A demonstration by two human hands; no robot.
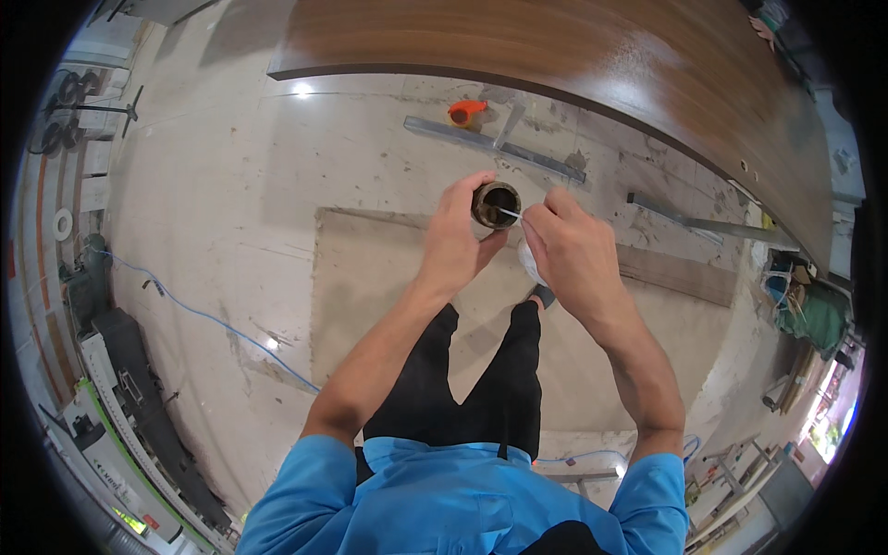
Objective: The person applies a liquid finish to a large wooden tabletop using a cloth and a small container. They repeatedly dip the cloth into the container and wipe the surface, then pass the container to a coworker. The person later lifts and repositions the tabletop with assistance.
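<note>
My left hand [450, 239] is wrapped round a small dark round jar [480, 207], its open mouth tilted toward me. The jar's inside looks dark, with brownish stuff on its wall and rim. Pinched in the fingers of my right hand [575, 248] is a thin pale stick [510, 214], whose far end reaches into the jar's mouth. Beneath the right hand shows a white rounded thing [530, 264]; whether that hand holds it or it lies lower down, I cannot tell.
A long brown wooden tabletop [573, 55] spans the far side, with metal leg bars [495, 148] under it. An orange tape dispenser [466, 113] lies by them. Cardboard [370, 305] covers the floor beneath me. A blue cable [222, 328] runs at left, near a machine [116, 462].
</note>
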